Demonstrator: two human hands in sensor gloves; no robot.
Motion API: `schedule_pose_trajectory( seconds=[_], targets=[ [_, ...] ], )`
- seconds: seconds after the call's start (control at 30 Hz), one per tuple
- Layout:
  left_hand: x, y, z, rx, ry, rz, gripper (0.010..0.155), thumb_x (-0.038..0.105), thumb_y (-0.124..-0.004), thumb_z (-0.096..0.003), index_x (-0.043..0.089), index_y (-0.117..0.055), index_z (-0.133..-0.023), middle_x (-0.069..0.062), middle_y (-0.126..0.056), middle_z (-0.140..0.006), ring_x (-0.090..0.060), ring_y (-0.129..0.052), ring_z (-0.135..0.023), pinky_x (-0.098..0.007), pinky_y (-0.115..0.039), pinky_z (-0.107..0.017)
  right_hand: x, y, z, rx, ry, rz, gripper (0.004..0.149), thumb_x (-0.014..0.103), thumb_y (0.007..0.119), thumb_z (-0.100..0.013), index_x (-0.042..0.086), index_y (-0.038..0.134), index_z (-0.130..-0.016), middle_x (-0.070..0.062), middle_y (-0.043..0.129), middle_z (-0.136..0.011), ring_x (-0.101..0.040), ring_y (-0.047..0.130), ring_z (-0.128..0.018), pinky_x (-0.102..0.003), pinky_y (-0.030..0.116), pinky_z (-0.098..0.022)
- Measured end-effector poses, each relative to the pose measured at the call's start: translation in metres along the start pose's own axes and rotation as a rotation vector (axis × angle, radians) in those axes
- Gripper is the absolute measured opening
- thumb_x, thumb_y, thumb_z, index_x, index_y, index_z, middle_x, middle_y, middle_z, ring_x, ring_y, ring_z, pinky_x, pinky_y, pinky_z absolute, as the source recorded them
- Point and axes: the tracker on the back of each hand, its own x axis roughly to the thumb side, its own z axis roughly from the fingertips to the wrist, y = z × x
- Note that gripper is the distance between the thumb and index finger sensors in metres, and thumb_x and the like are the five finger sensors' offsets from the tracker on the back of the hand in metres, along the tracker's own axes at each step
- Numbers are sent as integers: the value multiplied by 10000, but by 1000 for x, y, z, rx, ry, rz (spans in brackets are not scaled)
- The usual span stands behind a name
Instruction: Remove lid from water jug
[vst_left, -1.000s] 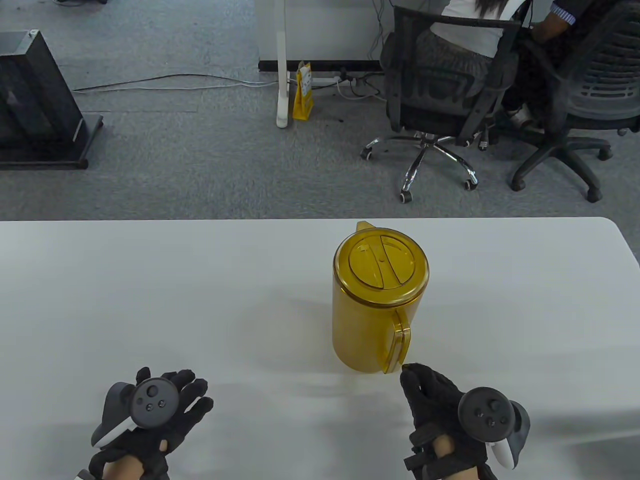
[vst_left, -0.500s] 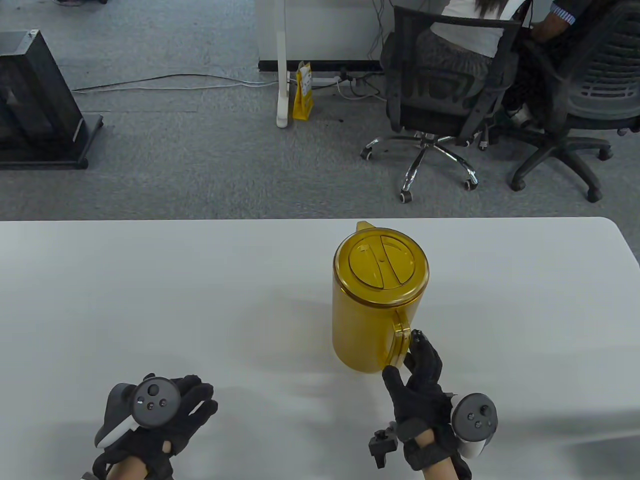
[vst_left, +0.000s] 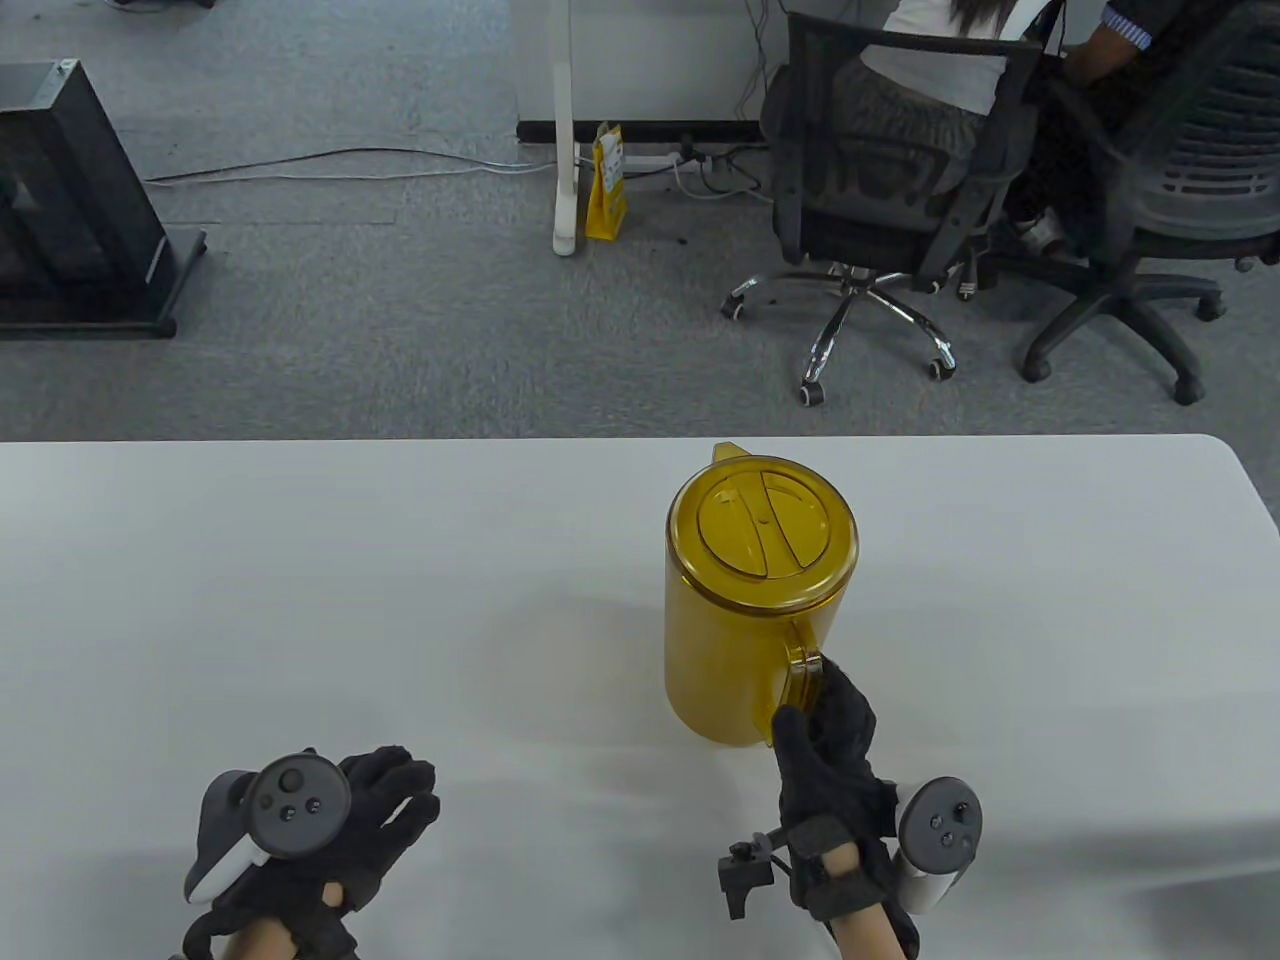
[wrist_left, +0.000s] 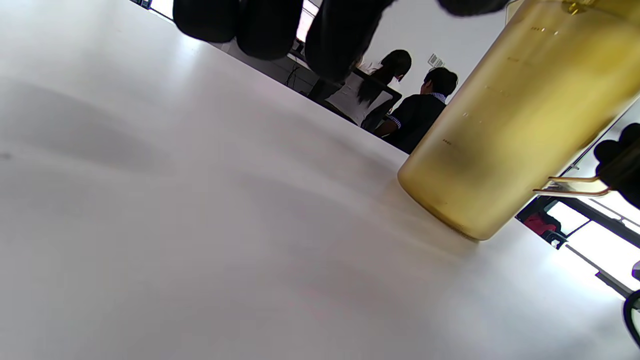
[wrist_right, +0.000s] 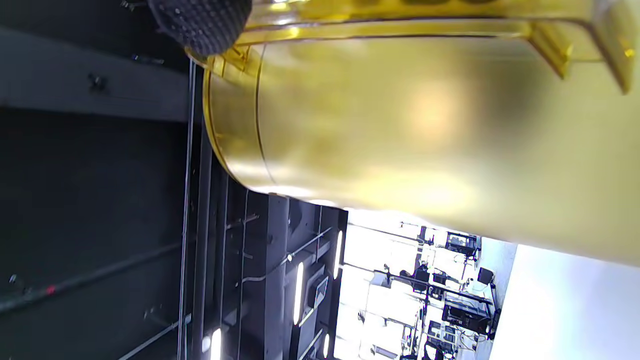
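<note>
A translucent yellow water jug (vst_left: 745, 640) stands upright right of the table's middle, with its round yellow lid (vst_left: 762, 528) seated on top and the spout pointing away. Its handle (vst_left: 802, 672) faces me. My right hand (vst_left: 822, 715) grips that handle, thumb on the left side and fingers wrapped round the right. In the right wrist view the jug's body (wrist_right: 400, 130) fills the frame and one gloved fingertip (wrist_right: 200, 20) lies by the handle (wrist_right: 400, 27). My left hand (vst_left: 385, 800) rests open on the table at the near left, well apart from the jug (wrist_left: 515, 120).
The white table (vst_left: 300, 600) ends at a far edge just behind the jug. Beyond it, on the carpet, are two office chairs with seated people (vst_left: 900, 150), a yellow bag (vst_left: 606, 180) and a black stand (vst_left: 60, 200).
My right hand has reached forward from the near table edge to the jug's handle and closed round it, the wrist rolling. The left hand and the jug have hardly moved.
</note>
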Motion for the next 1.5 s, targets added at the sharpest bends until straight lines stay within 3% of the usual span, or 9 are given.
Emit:
schedule_pose_trajectory(
  seconds=[0.2, 0.6, 0.8, 0.93, 1.07, 1.23, 1.5],
  targets=[
    [1, 0, 0, -25, 7, -23, 626, 543, -608, -544, 164, -743, -1024, -244, -623, -1109, -495, -559, -1005, -719, -148, -655, -2, 3, -4, 36, 25, 97, 619, 414, 696, -563, 154, 470, -1077, -282, 328, -977, -492, 378, -874, -573, 462, -624],
    [-2, 8, 9, -26, -18, 18, 637, 539, -615, -542, 148, -742, -1028, -257, -615, -1108, -504, -545, -1004, -712, -165, -666, -7, 1, -7, -19, -7, 56, 600, 451, 698, -551, 150, 565, -1052, -271, 355, -1015, -517, 431, -862, -597, 516, -624],
    [-3, 8, 9, -34, -11, 0, 641, 542, -614, -540, 148, -739, -1030, -258, -611, -1110, -507, -540, -1005, -711, -163, -665, -5, -3, -11, -59, -38, 65, 590, 436, 738, -523, 114, 640, -1007, -253, 602, -898, -524, 522, -820, -597, 583, -598],
    [-4, 5, 9, -47, -2, -17, 638, 543, -611, -541, 153, -735, -1031, -254, -606, -1112, -503, -539, -1006, -711, -162, -664, -5, -1, -11, -84, -82, 71, 571, 398, 758, -490, 111, 685, -978, -194, 727, -846, -406, 704, -787, -554, 669, -597],
    [-5, 4, 8, -54, 6, -17, 638, 541, -613, -541, 153, -732, -1033, -256, -599, -1115, -503, -531, -1009, -711, -159, -663, -8, 8, -11, -42, -79, -41, 545, 345, 759, -485, 111, 682, -970, -188, 706, -850, -387, 676, -791, -563, 628, -633],
    [-7, 2, 6, -67, 11, -8, 640, 541, -612, -541, 150, -731, -1034, -257, -593, -1117, -504, -524, -1011, -712, -152, -661, -1, 20, -12, 44, -117, -45, 516, 293, 769, -489, 93, 644, -948, -199, 678, -833, -376, 698, -764, -571, 666, -621],
    [-6, 0, 4, -76, -1, -21, 641, 541, -612, -540, 150, -729, -1035, -254, -585, -1121, -503, -512, -1016, -712, -137, -656, 17, 17, -11, 37, -187, -105, 507, 221, 822, -477, 64, 641, -924, -217, 671, -796, -372, 768, -714, -599, 756, -557]
  ],
)
